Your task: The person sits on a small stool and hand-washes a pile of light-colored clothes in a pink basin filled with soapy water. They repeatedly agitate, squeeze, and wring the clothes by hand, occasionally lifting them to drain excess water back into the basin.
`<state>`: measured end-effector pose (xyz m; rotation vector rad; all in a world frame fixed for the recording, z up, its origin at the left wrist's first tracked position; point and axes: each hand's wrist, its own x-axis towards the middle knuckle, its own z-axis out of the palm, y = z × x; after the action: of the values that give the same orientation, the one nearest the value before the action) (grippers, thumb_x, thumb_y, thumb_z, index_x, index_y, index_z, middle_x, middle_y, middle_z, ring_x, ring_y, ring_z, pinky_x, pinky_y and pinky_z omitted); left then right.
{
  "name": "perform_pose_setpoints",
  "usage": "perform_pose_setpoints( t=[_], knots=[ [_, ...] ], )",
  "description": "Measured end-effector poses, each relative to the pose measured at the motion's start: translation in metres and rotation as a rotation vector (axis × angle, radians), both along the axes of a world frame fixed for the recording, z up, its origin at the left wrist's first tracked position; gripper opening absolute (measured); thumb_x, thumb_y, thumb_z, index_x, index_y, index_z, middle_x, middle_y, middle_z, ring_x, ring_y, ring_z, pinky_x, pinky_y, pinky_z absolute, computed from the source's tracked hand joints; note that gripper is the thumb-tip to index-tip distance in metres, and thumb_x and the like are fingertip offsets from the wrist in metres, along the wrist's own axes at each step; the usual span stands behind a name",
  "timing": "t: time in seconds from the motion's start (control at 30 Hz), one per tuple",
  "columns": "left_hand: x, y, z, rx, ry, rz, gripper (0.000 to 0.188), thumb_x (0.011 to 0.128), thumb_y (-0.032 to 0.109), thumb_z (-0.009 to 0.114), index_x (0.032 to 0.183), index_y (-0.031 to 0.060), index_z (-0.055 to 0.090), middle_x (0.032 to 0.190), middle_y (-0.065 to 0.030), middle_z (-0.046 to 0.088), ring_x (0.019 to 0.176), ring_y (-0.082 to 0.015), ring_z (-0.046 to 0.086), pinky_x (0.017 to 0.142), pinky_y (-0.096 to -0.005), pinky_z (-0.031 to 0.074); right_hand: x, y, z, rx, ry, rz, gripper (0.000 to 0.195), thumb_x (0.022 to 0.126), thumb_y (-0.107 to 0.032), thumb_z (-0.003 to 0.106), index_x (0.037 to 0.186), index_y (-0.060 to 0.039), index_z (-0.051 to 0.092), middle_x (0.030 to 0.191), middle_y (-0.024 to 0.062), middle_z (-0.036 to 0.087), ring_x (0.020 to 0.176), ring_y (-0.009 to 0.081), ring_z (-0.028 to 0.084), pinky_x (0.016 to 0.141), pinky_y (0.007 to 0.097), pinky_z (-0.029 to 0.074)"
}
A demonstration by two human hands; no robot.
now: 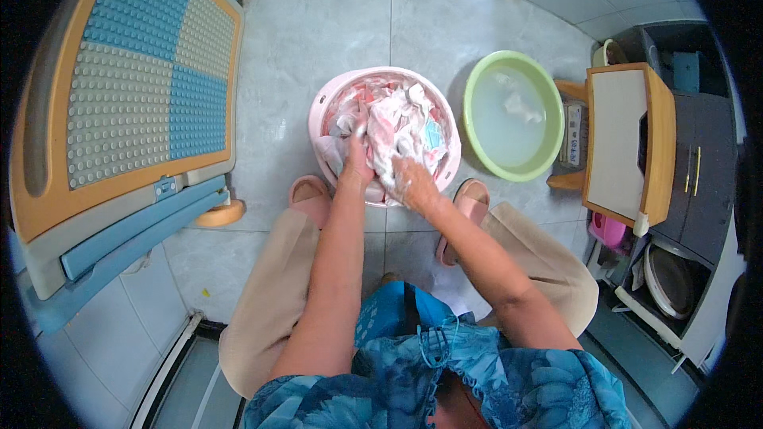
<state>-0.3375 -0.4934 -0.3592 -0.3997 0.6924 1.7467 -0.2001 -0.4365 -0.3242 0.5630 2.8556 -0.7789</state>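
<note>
A pink plastic basin (454, 158) stands on the tiled floor between my feet, filled with wet, sudsy laundry. My left hand (359, 155) is in the basin at the left of a bunched white and pink cloth (384, 122), its fingers against the fabric. Lather covers my right hand (411, 180), which grips the lower end of that cloth near the basin's front rim. A light blue patch of fabric (434, 134) shows among the laundry at the right. Parts of the fingers of both hands are hidden by foam and cloth.
Right of the pink basin stands a green basin (558, 131) of cloudy water with some pale suds or cloth in it. A folded blue, grey and orange studded play table (149, 71) leans at the left. At the right are a small wooden stool (617, 143) and a dark cabinet (703, 179).
</note>
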Motion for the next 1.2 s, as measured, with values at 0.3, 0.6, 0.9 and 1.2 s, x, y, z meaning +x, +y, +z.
perform_pose_setpoints(
  t=[0.3,0.6,0.9,1.2],
  knots=[
    [0.014,-0.018,-0.085,-0.371,0.229,-0.093,0.052,0.089,0.044,0.051,0.124,0.0051,0.050,0.106,-0.0074,0.061,0.094,-0.0194,0.058,0.081,-0.0370,0.048,-0.040,0.012,-0.091,0.092,-0.160,-0.054,0.026,0.079,-0.008,0.052,0.102,0.0000,0.059,0.092,0.0188,0.061,0.087,0.0353,0.060,0.076,0.0422,0.049],
    [0.005,0.003,-0.007,-0.188,0.081,0.044,0.066,0.092,0.059,0.031,0.133,0.0081,0.041,0.130,-0.0093,0.049,0.118,-0.0255,0.049,0.098,-0.0412,0.041,-0.050,0.086,-0.081,0.063,-0.133,0.266,0.018,0.077,-0.005,0.049,0.087,0.0011,0.064,0.085,0.0212,0.063,0.088,0.0351,0.061,0.081,0.0370,0.048],
    [-0.001,-0.013,-0.045,-0.211,-0.027,-0.118,0.084,0.079,0.074,0.039,0.131,0.0078,0.045,0.123,-0.0095,0.055,0.111,-0.0260,0.053,0.095,-0.0424,0.043,-0.006,-0.007,-0.051,-0.175,-0.404,0.051,0.030,0.089,-0.017,0.042,0.116,-0.0096,0.052,0.112,0.0131,0.057,0.102,0.0299,0.058,0.085,0.0424,0.048],
    [0.007,0.000,-0.033,-0.169,0.111,-0.055,0.072,0.091,0.062,0.026,0.137,0.0077,0.036,0.132,-0.0094,0.047,0.120,-0.0232,0.047,0.101,-0.0389,0.038,-0.074,0.072,-0.106,-0.038,-0.265,0.225,0.024,0.083,-0.016,0.048,0.082,-0.0003,0.066,0.090,0.0214,0.064,0.085,0.0350,0.063,0.077,0.0415,0.050]
  ],
)
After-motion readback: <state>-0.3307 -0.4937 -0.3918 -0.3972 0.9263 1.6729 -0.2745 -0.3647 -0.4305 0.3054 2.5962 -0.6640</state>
